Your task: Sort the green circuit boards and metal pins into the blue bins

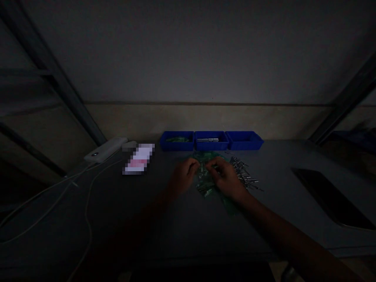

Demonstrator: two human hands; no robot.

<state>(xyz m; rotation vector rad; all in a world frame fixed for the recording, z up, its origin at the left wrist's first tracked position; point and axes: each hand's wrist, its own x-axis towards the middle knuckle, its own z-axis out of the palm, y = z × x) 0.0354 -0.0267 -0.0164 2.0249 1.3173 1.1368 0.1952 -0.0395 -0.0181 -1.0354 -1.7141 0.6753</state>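
Head cam: my left hand (pixel 182 177) & right hand (pixel 226 179) pinch narrow into green parts pile (pixel 205 187), hold unclear; pins (pixel 244 175) right of them; blue bins (pixel 243 146) beyond near-empty, so prob. mostly undone.

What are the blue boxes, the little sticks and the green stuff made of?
The three blue boxes look like moulded plastic: even matte colour, thick rims. The little sticks seem to be metal; they glint silvery-grey. The green stuff at the left hand and right hand is probably thin glossy plastic film, but the dim light leaves that unsure.
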